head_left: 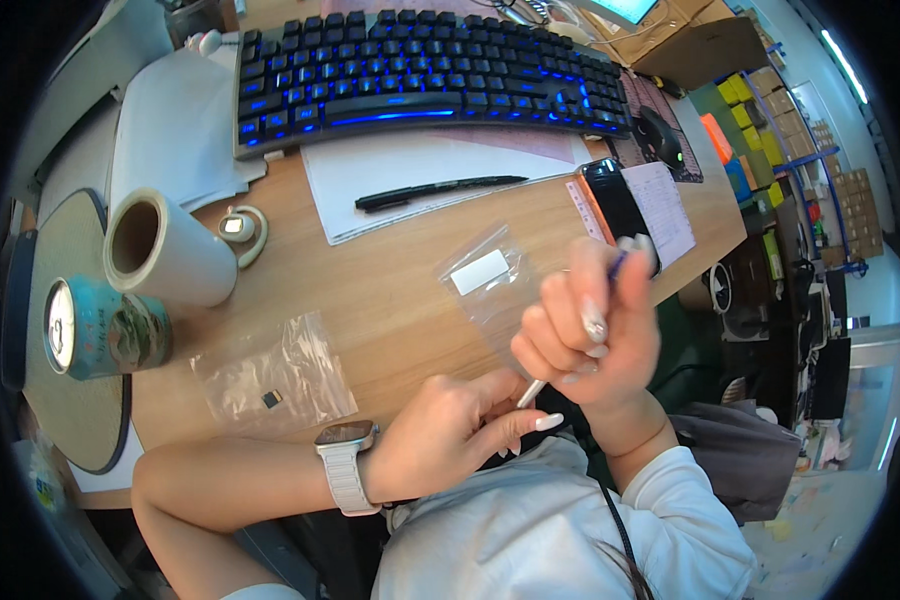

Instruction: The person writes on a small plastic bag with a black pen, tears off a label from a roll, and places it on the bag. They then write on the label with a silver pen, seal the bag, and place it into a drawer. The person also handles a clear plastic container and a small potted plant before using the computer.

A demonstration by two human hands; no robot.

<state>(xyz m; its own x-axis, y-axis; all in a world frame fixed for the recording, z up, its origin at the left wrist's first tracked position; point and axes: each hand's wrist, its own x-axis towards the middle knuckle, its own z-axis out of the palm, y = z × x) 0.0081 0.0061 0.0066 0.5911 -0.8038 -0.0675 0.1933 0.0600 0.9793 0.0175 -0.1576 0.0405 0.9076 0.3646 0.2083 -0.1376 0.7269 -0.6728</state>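
My right hand is closed around a slim tool with a silvery shaft. A dark purple end shows above the fingers, and the shaft points down to my left hand; it looks like a small screwdriver. My left hand, with a watch on its wrist, is curled at the table's front edge, and whatever its fingers hold is hidden. Just beyond my hands lies a clear zip bag with a white rectangular piece. Left of them, another clear bag has a small dark chip-like piece on it.
A backlit keyboard spans the back, with a mouse to its right. In front lie papers, a black pen and a phone. At left stand a label roll and a drink can.
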